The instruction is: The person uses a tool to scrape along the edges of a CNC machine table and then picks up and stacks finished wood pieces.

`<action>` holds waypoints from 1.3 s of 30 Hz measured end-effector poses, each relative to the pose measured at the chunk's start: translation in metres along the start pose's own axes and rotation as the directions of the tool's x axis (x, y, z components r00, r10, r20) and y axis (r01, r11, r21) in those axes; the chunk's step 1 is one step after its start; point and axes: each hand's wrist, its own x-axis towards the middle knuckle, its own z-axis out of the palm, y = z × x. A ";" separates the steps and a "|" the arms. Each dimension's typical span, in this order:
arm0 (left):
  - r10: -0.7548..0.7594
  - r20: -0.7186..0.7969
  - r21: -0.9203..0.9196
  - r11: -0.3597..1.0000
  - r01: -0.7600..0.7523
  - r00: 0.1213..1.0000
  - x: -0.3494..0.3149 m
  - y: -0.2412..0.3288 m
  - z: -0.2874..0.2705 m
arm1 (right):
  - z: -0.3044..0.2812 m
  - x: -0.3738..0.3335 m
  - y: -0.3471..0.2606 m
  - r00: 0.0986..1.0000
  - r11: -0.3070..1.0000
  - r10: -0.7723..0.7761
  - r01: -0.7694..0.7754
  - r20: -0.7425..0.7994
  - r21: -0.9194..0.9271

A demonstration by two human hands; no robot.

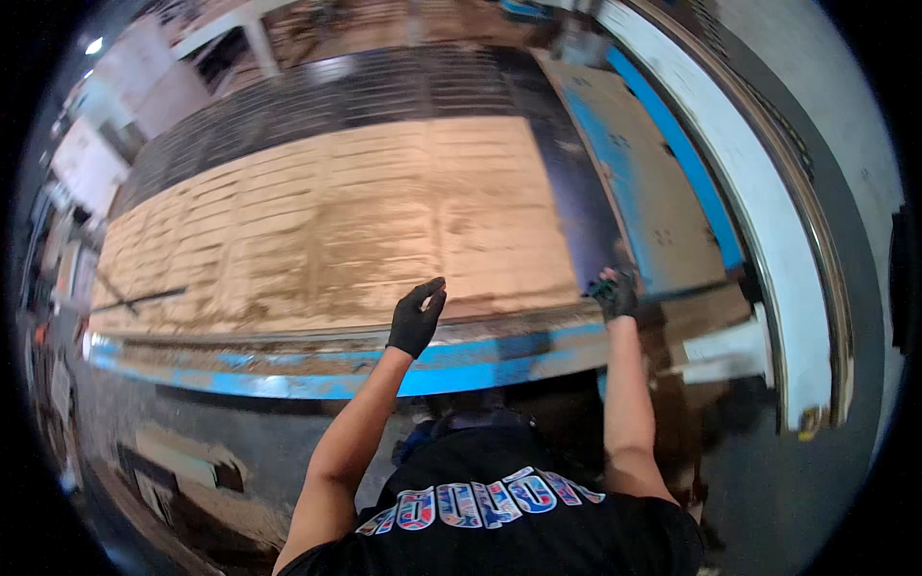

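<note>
A large tan wood sheet (375, 221), scored with rows of grooves and strewn with sawdust, lies on a black machine bed (567, 182). My left hand (415, 319), in a black glove, hovers over the sheet's near edge. Its thumb stands apart from the fingers and nothing shows between them. Beside the sheet's near right corner is my right hand (617, 294), gloved as well. Its fingers are curled; whatever they hold, if anything, is too blurred to name.
A sawdust-covered blue rail (451, 379) runs along the bed's near side. Past the right hand stand a brown panel with blue paint (663, 192) and a long white beam (768, 211). Dark thin bars (139, 300) cross at the sheet's left end.
</note>
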 end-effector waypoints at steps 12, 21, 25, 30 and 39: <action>-0.404 0.475 -0.353 0.727 0.589 0.782 -0.008 0.044 0.257 | -0.105 -0.040 -0.057 0.901 0.902 -0.371 0.293 -0.226 -0.316; -0.579 0.470 -0.189 0.671 0.717 0.666 0.000 0.051 0.297 | -0.106 -0.031 -0.043 0.937 0.884 -0.307 0.217 -0.165 -0.413; -0.610 0.472 -0.144 0.659 0.738 0.636 0.001 0.058 0.308 | -0.112 -0.023 -0.042 0.942 0.906 -0.273 0.183 -0.195 -0.383; -0.623 0.444 0.000 0.718 0.696 0.644 0.014 0.065 0.312 | -0.106 -0.011 -0.038 0.947 0.929 -0.277 0.219 -0.166 -0.299; -0.762 0.431 -0.197 0.444 0.874 0.484 0.027 0.074 0.298 | -0.102 -0.010 -0.036 0.960 0.904 -0.237 0.161 -0.151 -0.397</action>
